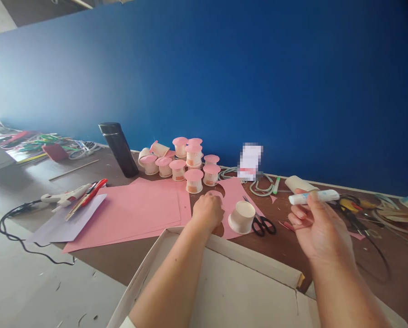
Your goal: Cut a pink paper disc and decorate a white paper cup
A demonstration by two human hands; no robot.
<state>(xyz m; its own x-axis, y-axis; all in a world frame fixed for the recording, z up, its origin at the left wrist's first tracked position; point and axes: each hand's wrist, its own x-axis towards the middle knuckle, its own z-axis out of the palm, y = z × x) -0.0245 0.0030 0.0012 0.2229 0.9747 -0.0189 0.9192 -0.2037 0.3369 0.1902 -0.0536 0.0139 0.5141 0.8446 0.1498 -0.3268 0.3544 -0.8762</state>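
Note:
My left hand (pixel 209 212) is closed, its curled fingers on a pink paper disc (pixel 216 193) that it largely covers. In my right hand (pixel 322 228), raised over the right side of the table, is a white glue stick (pixel 297 199), held level between thumb and fingers. A plain white paper cup (pixel 242 217) stands upside down between my hands, on a pink sheet with a round cut-out (pixel 233 193). Black-handled scissors (pixel 263 225) lie against the cup's right side.
Several cups with pink disc tops (pixel 193 181) stand at the back beside a black flask (pixel 119 150). Pink sheets (pixel 149 205), a glue gun (pixel 67 196) and a red cutter knife (pixel 87 198) lie left. A shallow cardboard box (pixel 251 282) is in front of me.

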